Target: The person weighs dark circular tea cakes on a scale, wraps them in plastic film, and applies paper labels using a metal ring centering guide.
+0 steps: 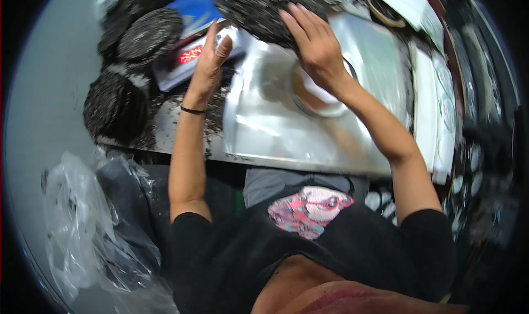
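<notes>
My right hand (316, 41) lies with its fingertips on a dark, round, flaky cake (256, 8), maybe dried seaweed, at the top middle. To the left, my left hand (213, 58) is raised, its thumb and fingers apart, beside a scale (177, 72) with a lit red display; nothing shows in it. Below my right hand lies a stack of clear plastic bags (268, 136) with a ring-shaped object (322, 109) on it, partly hidden by my wrist. More dark round cakes (151, 35) are piled left of the scale.
Another stack of dark cakes (113, 107) stands at the table's left corner, with crumbs around it. A crumpled clear plastic bag (76, 227) hangs at the lower left. White packaging (425, 107) lies along the right side; a round container (384, 10) stands at the upper right.
</notes>
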The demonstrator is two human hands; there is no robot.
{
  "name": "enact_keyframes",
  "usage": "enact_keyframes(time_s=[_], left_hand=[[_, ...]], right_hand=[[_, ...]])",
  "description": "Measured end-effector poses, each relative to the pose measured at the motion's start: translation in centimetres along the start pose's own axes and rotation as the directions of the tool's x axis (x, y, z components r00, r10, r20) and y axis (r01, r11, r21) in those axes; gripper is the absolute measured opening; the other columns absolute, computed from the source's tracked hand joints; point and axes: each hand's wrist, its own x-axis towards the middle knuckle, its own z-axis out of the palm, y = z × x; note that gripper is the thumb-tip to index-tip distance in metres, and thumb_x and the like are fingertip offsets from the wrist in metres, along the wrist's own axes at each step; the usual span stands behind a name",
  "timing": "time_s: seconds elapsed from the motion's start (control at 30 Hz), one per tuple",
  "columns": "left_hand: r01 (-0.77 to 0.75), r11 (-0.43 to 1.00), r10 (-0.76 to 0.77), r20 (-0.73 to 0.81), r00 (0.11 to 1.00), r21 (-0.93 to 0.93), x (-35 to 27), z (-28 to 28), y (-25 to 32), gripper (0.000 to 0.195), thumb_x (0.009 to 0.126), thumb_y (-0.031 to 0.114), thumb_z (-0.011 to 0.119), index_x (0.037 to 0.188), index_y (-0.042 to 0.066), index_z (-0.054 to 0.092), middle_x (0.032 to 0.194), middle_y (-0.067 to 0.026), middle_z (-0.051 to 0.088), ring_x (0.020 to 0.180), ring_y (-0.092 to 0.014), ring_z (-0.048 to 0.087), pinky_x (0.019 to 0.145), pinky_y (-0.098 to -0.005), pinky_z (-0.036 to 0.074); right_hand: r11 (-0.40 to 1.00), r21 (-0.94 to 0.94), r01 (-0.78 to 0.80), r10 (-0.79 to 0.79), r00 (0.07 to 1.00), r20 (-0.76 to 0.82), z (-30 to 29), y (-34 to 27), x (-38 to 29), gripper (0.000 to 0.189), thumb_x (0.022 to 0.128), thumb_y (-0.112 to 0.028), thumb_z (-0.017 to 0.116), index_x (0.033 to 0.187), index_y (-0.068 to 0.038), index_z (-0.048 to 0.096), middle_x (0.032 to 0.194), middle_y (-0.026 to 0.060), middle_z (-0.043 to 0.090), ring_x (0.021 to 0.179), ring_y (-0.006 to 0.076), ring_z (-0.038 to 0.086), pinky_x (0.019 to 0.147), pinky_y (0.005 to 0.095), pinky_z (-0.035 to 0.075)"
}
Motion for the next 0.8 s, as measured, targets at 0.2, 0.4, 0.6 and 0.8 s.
enact_keyframes(time_s=[0.2,0.4,0.6,0.8], left_hand=[[-0.192,0.69,0.227,-0.043,0.973,-0.698,1.6,12.3,6.9,0.047,0.097,0.03,0.073,0.133,0.004,0.058,0.114,-0.0039,0.069,0.099,-0.012,0.067,0.086,-0.0266,0.056],[-0.231,0.839,0.29,0.045,0.956,-0.492,0.0,14.7,9.6,0.036,0.106,0.032,0.06,0.122,0.001,0.065,0.098,-0.002,0.069,0.087,-0.01,0.06,0.077,-0.0247,0.051],[-0.074,0.997,0.067,-0.552,0.831,0.011,-7.0,9.1,5.4,0.038,0.11,0.026,0.053,0.083,0.001,0.063,0.066,0.0016,0.047,0.064,-0.009,0.041,0.055,-0.0305,0.034],[0.054,0.987,-0.146,-0.696,0.703,-0.152,-14.3,2.0,3.7,0.037,0.11,0.023,0.046,0.093,-0.006,0.062,0.086,-0.0076,0.068,0.073,-0.014,0.059,0.068,-0.0301,0.05]], right_hand=[[0.702,0.645,-0.301,0.276,0.95,0.144,-9.4,2.0,1.1,0.075,0.08,-0.013,0.074,0.15,-0.003,0.047,0.137,0.0233,0.061,0.127,0.0328,0.06,0.109,0.0392,0.046],[0.879,0.376,-0.294,0.318,0.948,-0.001,-12.2,1.4,-3.4,0.052,0.09,-0.021,0.075,0.137,-0.003,0.06,0.121,0.0207,0.07,0.1,0.0358,0.073,0.088,0.0385,0.06],[0.981,-0.001,-0.196,0.191,0.954,0.229,-11.0,-1.9,-13.0,0.051,0.083,-0.01,0.073,0.133,-0.006,0.064,0.131,0.0237,0.064,0.122,0.0399,0.063,0.105,0.0481,0.052],[0.843,0.19,-0.503,0.384,0.811,0.441,-9.7,-0.8,-13.6,0.054,0.079,-0.028,0.069,0.127,-0.003,0.066,0.136,0.0236,0.061,0.126,0.0398,0.059,0.113,0.0473,0.044]])
